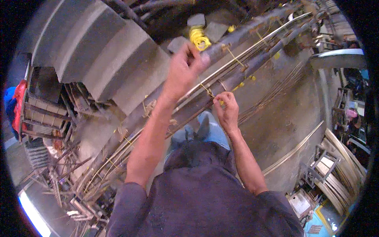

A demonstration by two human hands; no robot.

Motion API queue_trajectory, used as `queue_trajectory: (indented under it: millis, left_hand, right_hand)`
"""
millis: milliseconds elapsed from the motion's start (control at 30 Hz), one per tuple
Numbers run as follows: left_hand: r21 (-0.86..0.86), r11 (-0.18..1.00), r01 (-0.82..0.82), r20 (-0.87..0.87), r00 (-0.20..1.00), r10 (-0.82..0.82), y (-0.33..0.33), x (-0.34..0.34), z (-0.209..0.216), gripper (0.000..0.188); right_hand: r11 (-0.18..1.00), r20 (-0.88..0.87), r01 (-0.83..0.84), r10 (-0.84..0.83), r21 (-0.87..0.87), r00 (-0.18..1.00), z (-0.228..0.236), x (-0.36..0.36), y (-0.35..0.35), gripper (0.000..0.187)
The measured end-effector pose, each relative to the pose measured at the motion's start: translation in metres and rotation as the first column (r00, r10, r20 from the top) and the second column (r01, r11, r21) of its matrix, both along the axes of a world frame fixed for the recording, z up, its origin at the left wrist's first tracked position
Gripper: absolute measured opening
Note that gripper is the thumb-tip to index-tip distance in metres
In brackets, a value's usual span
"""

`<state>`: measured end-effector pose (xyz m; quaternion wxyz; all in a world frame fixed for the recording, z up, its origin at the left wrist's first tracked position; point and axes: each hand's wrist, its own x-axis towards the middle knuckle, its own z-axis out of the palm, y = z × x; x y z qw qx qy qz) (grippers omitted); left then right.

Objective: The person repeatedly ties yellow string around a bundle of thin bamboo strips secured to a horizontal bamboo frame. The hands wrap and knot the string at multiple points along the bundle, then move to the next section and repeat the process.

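Observation:
My left hand [184, 73] is raised over the far dark pole, slightly blurred. Its fingers are curled together, and whatever they may pinch does not show clearly. My right hand [227, 110] is at the nearer dark pole [272, 53], thumb and fingertips closed on a bit of yellow cord. From there a thin yellow cord [204, 87] slants up toward my left hand, across the gap between the poles. Pale thin strips [272, 34] run lengthwise in that gap, and more yellow ties [236, 58] cross it. Just beyond my left hand lies a coil of yellow cord [200, 40].
Grey blocks [216, 31] surround the coil. Large curved grey steps [114, 51] rise at the left. A bundle of thin brown rods [276, 89] lies on the floor at the right, with bent pale strips [335, 185] beyond. Wooden frames [85, 211] crowd the lower left.

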<state>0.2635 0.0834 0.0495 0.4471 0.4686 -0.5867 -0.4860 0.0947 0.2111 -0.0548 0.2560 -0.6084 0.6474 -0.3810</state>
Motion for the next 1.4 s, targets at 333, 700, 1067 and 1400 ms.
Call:
queue_trajectory:
  millis: [333, 700, 1067, 1400]
  left_hand:
    - [0.099, 0.958, -0.268, 0.681, 0.72, 0.131, -0.057, 0.053, -0.087, 0.035]
    - [0.058, 0.961, -0.27, 0.665, 0.729, 0.165, 0.143, 0.185, -0.019, 0.03]
    - [-0.243, 0.871, -0.426, 0.552, 0.678, 0.486, 0.184, 0.137, -0.075, 0.014]
    - [-0.178, 0.897, -0.405, 0.639, 0.645, 0.418, 0.194, 0.141, -0.069, 0.019]
  right_hand:
    - [0.968, -0.229, -0.249, 0.247, 0.025, 0.941, 0.036, -0.047, 0.0, 0.012]
    - [0.552, 0.403, -0.771, 0.657, 0.318, 0.637, 0.016, 0.099, 0.051, 0.026]
    - [0.399, -0.293, -0.84, 0.907, 0.368, 0.302, 0.095, 0.286, -0.15, 0.04]
    - [0.185, 0.131, -0.983, 0.974, 0.018, 0.186, 0.075, 0.168, 0.02, 0.018]
